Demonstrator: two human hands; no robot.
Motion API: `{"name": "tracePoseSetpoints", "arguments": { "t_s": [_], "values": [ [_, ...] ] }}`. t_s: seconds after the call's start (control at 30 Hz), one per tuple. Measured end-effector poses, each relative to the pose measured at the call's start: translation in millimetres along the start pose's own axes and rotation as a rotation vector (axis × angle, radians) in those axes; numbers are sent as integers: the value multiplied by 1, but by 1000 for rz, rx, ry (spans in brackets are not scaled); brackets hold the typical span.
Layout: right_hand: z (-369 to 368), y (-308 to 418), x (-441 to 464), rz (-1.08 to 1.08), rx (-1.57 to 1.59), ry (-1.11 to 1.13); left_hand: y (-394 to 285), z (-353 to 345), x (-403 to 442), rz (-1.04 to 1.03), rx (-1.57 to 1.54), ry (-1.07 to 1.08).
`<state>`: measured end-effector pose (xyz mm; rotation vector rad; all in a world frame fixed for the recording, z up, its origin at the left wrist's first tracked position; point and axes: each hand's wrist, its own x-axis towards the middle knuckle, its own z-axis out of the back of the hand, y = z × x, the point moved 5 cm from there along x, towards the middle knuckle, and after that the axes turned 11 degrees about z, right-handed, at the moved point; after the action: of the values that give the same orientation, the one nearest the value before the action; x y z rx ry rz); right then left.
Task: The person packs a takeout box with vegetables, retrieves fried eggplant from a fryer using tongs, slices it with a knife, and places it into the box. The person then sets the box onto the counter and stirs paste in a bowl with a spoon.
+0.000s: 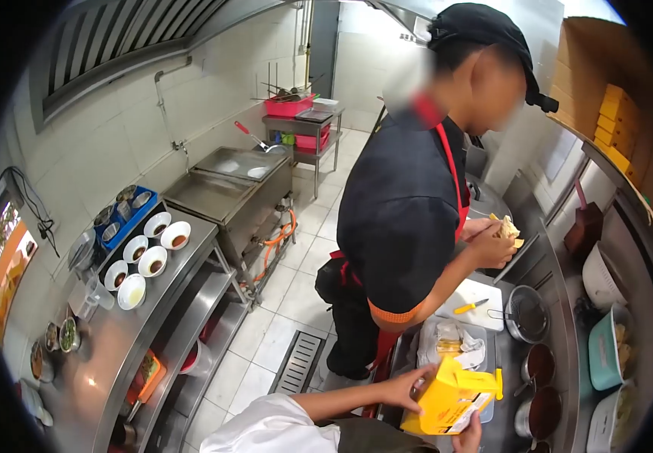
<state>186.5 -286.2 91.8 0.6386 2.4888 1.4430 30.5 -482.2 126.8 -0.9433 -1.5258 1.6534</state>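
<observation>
Head view: yellow box [444, 411] at 5 o'clock, tilted; top flaps seem raised, contents not visible
Left hand [404, 390]: fingers and thumb grasping the box at its 10 o'clock side
Right hand [468, 438]: gripping the box low at 5 o'clock; some fingers hidden
Grip, judged: card likely creases under a hard squeeze; light, even pressure from opposite sides should steady it and leave the flaps free
Tub [425, 336]: 12 o'clock from the box, just beside it, crumpled white wrap inside; a flap could snag its rim, so a little clearance seems wise
Cutting board [490, 291]: past the tub, toward 1 o'clock, bearing a yellow-handled knife [465, 308]
Co-worker's hands [492, 251]: frame 3 o'clock, holding pale food [507, 227]
</observation>
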Motion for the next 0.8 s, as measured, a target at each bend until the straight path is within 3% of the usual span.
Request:
{"name": "tracePoseSetpoints", "arguments": {
  "t_s": [0.07,0.13,0.17,0.27,0.43,0.53,0.57,0.67,0.8],
  "values": [
    [-9,37,-7,33,-138,17,37,12,11,16,10,-296],
    [-6,60,-23,-18,-231,-25,37,23,10,146,-180,-388],
    [-26,62,-22,-9,-93,390,58,27,20,155,-48,-469],
    [-57,42,-43,-109,-134,321,36,15,22,160,157,-508],
    [-105,44,-50,-294,55,86,74,-29,56,80,3,-331],
    [-69,58,-45,348,-663,-5,44,-55,49,0,154,-220],
    [-58,65,-47,352,-717,-67,29,-60,45,-31,247,-206],
    [-25,51,-54,113,-730,51,5,-79,41,66,150,61],
    [18,20,-53,105,-583,-4,31,-99,59,18,243,233]
  ]
}}
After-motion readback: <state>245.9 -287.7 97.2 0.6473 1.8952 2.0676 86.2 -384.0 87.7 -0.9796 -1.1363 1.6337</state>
